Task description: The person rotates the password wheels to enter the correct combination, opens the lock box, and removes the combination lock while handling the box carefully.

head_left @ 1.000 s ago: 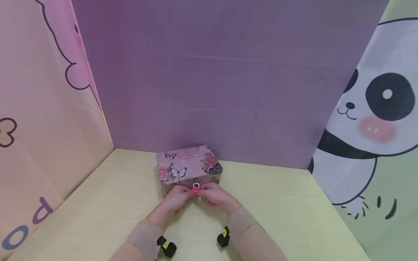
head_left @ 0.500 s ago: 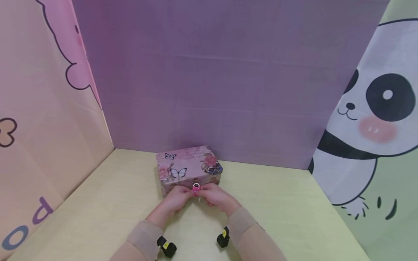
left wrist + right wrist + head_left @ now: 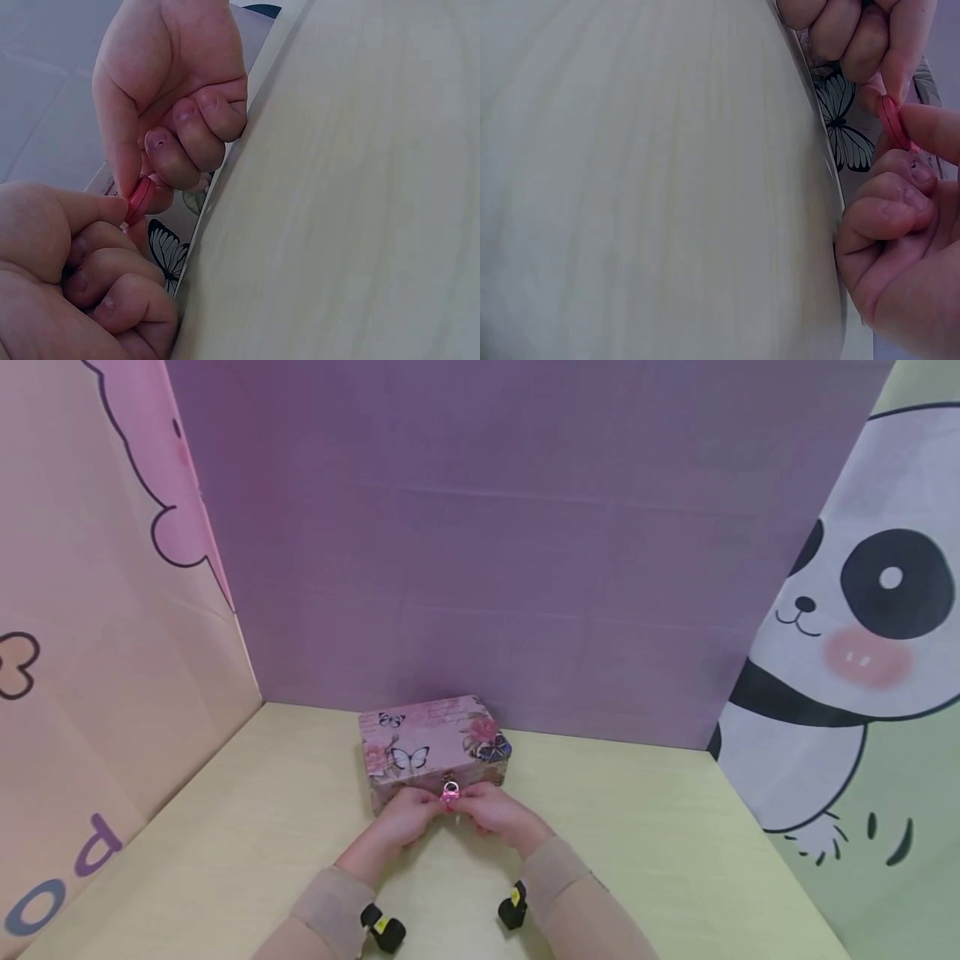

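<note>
A small pink padlock [image 3: 450,797] with a silver shackle hangs at the front clasp of a pink box [image 3: 427,739] printed with butterflies and flowers. From the left, my left hand [image 3: 407,817] pinches the padlock body between thumb and finger. My right hand [image 3: 498,810] pinches its other side in the same way. In the left wrist view, the padlock's red-pink edge [image 3: 139,199] shows between both hands' fingertips. The remaining fingers of the right hand [image 3: 907,240] are curled in the right wrist view. Whatever lies behind the fingers is hidden. The box lid is down.
The box stands near the back edge of a pale wooden table [image 3: 637,843], close to a purple backdrop [image 3: 487,543]. A pink printed panel [image 3: 112,652] rises on the left, and a panda panel [image 3: 847,693] on the right. Small black devices [image 3: 386,931] are strapped at both wrists.
The padlock body looks slightly turned or tilted between the fingers. Both hands and the box otherwise stay in place.
</note>
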`<state>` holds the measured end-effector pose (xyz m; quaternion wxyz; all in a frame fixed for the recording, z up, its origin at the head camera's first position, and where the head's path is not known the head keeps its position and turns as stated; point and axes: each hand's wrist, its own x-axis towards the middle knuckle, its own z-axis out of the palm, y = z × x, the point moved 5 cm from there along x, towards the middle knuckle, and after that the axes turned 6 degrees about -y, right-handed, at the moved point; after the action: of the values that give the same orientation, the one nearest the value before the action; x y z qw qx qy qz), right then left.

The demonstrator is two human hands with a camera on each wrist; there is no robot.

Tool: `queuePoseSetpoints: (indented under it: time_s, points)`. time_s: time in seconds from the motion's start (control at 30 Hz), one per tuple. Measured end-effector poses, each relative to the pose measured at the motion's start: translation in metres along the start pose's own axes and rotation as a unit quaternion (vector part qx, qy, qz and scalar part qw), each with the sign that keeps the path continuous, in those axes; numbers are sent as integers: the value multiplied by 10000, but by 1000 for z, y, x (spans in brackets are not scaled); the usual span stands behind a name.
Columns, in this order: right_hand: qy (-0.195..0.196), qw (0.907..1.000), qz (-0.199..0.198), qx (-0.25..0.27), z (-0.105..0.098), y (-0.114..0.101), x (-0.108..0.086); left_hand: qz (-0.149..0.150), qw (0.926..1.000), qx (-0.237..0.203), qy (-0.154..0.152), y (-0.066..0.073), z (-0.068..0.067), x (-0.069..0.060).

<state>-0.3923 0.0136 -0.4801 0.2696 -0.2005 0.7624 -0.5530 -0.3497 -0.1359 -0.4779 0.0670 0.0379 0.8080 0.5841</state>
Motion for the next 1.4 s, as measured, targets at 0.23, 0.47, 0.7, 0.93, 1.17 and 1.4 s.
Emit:
queuePoseSetpoints:
  time_s: [0.23,0.47,0.7,0.93,1.17,1.4]
  points:
    - [-46,10000,-46,-14,0,-1,-2,40,10000,-25,11,0,1,1]
    - [-33,10000,40,-63,0,-1,-4,37,10000,-69,-35,0,2,0]
    - [-60,9999,22,-115,0,0,-3,111,9999,-32,-60,1,2,0]
    - [-22,9999,53,-107,-1,1,-2,108,9999,-30,-33,0,2,1]
    - [168,9997,155,72,-8,1,-3,175,9998,-30,-9,1,2,0]
    - [185,9988,274,354,-22,5,-8,97,9999,-71,-2,0,0,0]
